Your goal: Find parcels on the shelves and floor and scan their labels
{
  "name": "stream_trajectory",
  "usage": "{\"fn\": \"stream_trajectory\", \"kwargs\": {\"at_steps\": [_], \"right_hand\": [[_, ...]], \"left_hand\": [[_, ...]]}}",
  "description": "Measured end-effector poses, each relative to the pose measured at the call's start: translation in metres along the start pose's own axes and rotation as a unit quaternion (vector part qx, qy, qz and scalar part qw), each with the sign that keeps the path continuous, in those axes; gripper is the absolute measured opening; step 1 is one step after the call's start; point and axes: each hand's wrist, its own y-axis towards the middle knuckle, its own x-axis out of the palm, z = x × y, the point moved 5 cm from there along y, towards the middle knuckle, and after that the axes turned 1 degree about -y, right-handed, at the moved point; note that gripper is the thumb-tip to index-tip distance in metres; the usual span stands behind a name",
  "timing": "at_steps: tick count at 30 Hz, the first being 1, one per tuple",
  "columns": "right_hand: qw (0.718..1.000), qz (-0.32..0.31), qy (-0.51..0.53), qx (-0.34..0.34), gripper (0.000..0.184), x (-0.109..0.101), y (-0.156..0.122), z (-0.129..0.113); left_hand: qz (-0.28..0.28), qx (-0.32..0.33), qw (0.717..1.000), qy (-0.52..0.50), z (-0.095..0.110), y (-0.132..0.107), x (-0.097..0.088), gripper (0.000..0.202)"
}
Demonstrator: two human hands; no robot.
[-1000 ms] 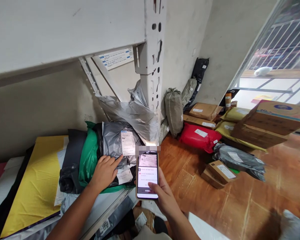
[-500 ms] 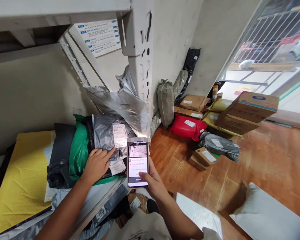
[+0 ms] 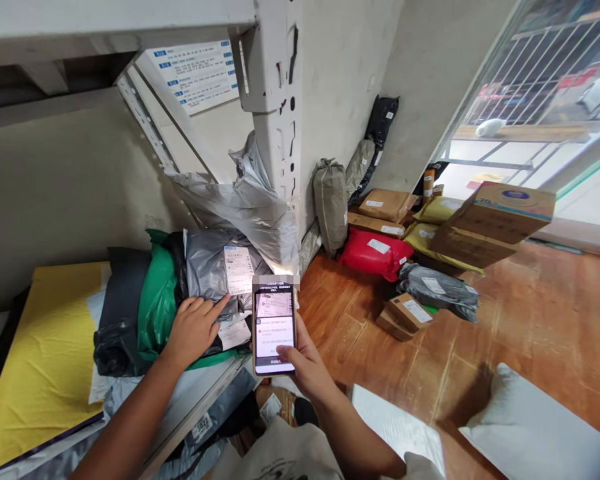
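In my right hand (image 3: 305, 360) is a smartphone (image 3: 275, 333), held upright with the thumb over the lower part of its lit screen. The screen shows a picture of a label above lines of text. My left hand (image 3: 193, 327) lies on a grey plastic mailer bag (image 3: 205, 267), index finger stretched out to the lower edge of its white shipping label (image 3: 239, 270). The phone sits just right of that label. Below the fingers a second white label (image 3: 234, 333) shows. A green mailer bag (image 3: 155, 307) and a dark grey mailer bag (image 3: 125, 287) stand to the left.
A large yellow parcel (image 3: 45, 333) lies at the left of the shelf. The white metal shelf post (image 3: 275, 133) rises just ahead, torn grey plastic (image 3: 245, 207) around it. On the wooden floor lie a red parcel (image 3: 375, 253), several cartons (image 3: 495, 213) and a white sack (image 3: 540, 427).
The view has shifted very slightly. Both hands, the phone and the bags keep their places; the thumb stays over the screen.
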Motion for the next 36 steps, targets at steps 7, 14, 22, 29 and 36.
{"fn": "stream_trajectory", "kwargs": {"at_steps": [7, 14, 22, 29, 36], "right_hand": [[1.0, -0.007, 0.003, -0.011, 0.064, 0.004, -0.001, -0.006], [0.999, -0.019, 0.035, 0.008, 0.069, 0.01, -0.002, -0.008], [0.999, -0.026, 0.032, 0.025, 0.074, 0.011, 0.0, -0.005], [0.999, -0.01, 0.028, 0.03, 0.063, 0.011, 0.0, -0.006], [0.999, -0.041, 0.014, 0.021, 0.079, 0.01, -0.004, -0.002]], "left_hand": [[0.006, 0.003, 1.0, -0.002, 0.0, 0.0, 0.0, 0.057], [0.006, 0.006, 1.0, 0.0, 0.0, 0.0, 0.0, 0.058], [0.007, 0.008, 1.0, -0.006, 0.0, 0.0, 0.0, 0.058], [0.022, 0.011, 1.0, -0.008, 0.0, 0.0, 0.0, 0.057], [0.019, 0.012, 1.0, -0.007, 0.001, 0.0, 0.0, 0.059]]}}
